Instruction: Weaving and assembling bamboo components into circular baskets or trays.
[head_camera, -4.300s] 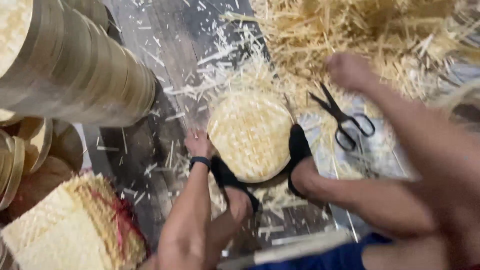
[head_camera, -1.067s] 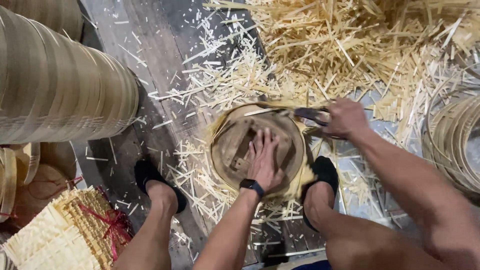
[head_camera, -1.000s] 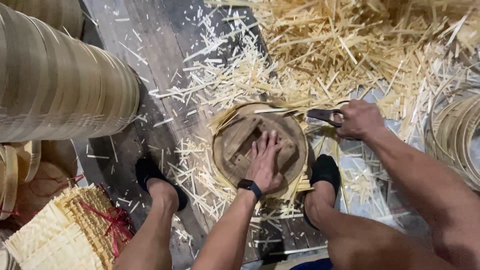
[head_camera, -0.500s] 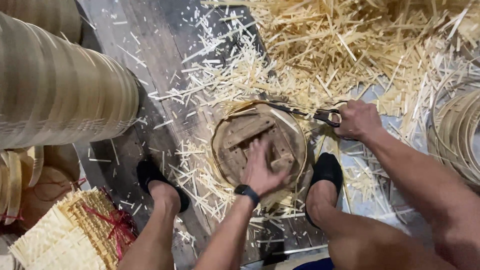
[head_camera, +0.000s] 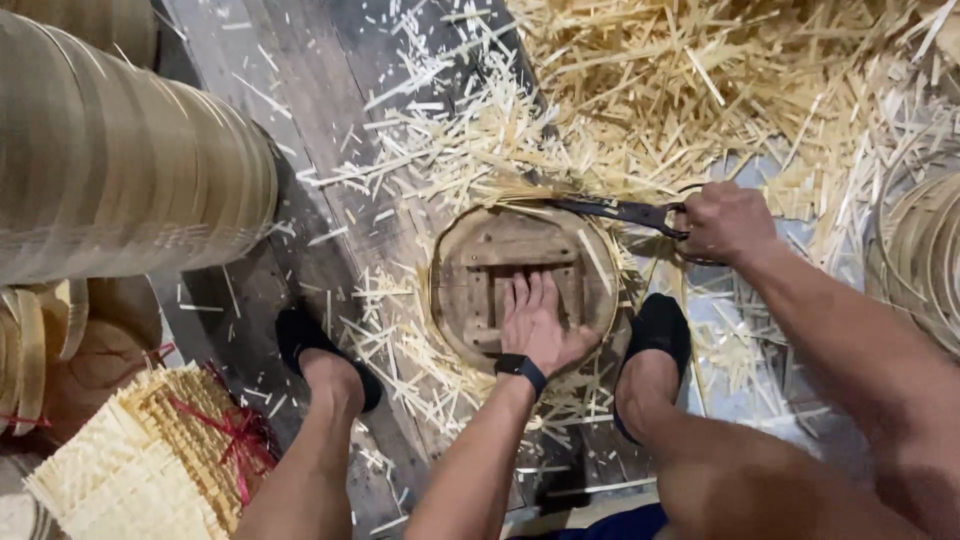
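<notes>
A round wooden form (head_camera: 500, 262) lies on the plank floor between my feet, with a woven bamboo mat under it whose fringe sticks out around the rim. My left hand (head_camera: 538, 322) lies flat on the form, fingers spread, pressing it down; a dark watch sits on the wrist. My right hand (head_camera: 722, 222) grips the handles of black scissors (head_camera: 622, 211), whose blades lie along the form's upper right edge, at the bamboo fringe.
Cut bamboo strips (head_camera: 700, 90) pile up at the back and right. A tall stack of bamboo hoops (head_camera: 120, 170) fills the left. Bundled woven mats tied with red string (head_camera: 150, 450) lie at lower left. More hoops (head_camera: 925, 260) sit at the right edge.
The left hand slid down toward me on the form, with its fingers now spread flat. The right hand has stayed at the form's upper right edge with the scissors. The camera view has shifted slightly.
</notes>
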